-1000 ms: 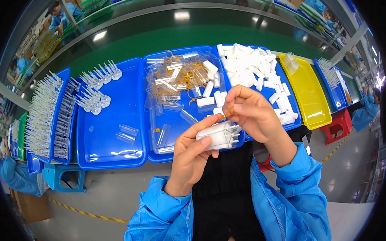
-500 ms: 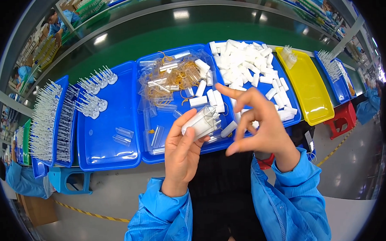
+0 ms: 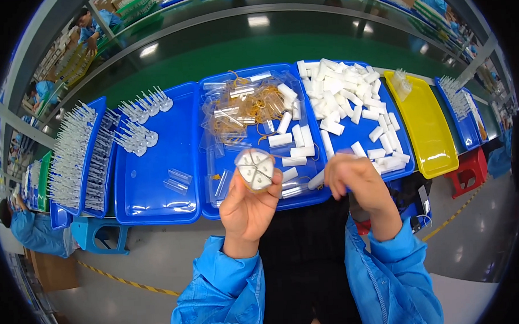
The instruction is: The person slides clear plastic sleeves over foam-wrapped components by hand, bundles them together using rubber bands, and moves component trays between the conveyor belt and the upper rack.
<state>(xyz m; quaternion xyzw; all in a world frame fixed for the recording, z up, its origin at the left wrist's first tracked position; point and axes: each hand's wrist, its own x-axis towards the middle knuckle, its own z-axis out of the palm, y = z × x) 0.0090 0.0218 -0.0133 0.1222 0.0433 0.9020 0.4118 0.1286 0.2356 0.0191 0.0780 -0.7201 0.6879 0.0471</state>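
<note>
My left hand [image 3: 251, 211] is closed around a bundle of clear wedge-shaped tubes with white inside [image 3: 255, 169], fingers and thumb at its sides. Its round end faces up, split into several white sections with small marks in them. Over the near edge of the white-piece tray, my right hand [image 3: 358, 180] hangs apart from the bundle. Its fingers look bent but are smeared by motion, so what they hold, if anything, is not clear. Below the bundle and around it lie white blocks [image 3: 280, 140] and clear tube pieces [image 3: 222, 183].
The middle blue tray [image 3: 212, 206] holds clear sleeves and tan rubber bands [image 3: 252, 108]. White blocks [image 3: 340, 90] heap in the blue tray to its right. A yellow tray [image 3: 430, 127] stands farther right. Leftward are a blue tray [image 3: 152, 206] and racks of thin-stemmed clear parts [image 3: 73, 157].
My left hand has turned the bundle from lying sideways to end-up. My right hand, earlier spread with fingers apart, has drawn its fingers in. The view has shifted slightly.
</note>
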